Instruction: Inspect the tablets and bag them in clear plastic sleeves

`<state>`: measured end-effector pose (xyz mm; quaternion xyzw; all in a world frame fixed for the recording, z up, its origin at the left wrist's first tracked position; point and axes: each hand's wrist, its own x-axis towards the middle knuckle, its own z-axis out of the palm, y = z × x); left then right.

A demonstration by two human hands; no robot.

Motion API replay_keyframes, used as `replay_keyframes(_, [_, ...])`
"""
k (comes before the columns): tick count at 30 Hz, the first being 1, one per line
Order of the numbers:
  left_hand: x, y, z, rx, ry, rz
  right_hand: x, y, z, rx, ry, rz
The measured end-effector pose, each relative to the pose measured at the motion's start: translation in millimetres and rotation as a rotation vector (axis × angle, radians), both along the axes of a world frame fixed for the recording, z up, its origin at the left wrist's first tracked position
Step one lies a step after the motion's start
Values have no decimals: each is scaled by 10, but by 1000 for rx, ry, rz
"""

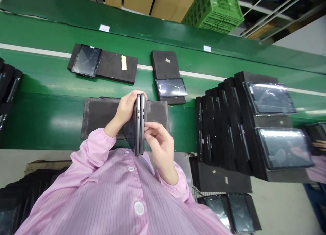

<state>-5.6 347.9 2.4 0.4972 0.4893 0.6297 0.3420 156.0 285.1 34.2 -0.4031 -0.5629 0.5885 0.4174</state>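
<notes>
My left hand [126,107] and my right hand [158,139] hold a slim grey metal laptop [139,124] upright on edge, with port cut-outs along its side. Its two halves stand a narrow gap apart. My left hand wraps its far end, and the fingers of my right hand press against its near side. Below the laptop lies a dark foam pad [102,117] on the green conveyor belt [46,122]. My pink striped smock [107,190] fills the bottom of the view.
Dark foam pads carrying glossy tablet screens [86,61] lie on the belt beyond my hands. A tall stack of padded devices [229,126] stands to the right. A co-worker's hand [319,145] shows at the right edge. A green plastic crate [214,10] sits beyond the belt.
</notes>
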Motion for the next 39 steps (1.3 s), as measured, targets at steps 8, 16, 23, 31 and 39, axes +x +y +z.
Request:
replay_keyframes(8, [138,121,-67,-34,19,17,166,70,-36,-26,-59,-106])
replay_keyframes(16, [305,251,-115,-8,108,-37,327,105,-187,-93,15,-198])
replay_keyframes(23, [377,265,-162,-5,119,17,455,169,-300,-194,14,-171])
replay_keyframes(31, [434,256,-191,9,151,106,553,238,-420,-356,34,-196])
replay_keyframes(39, [446,247,-177,12,166,121,561,227,-432,-355,49,-185])
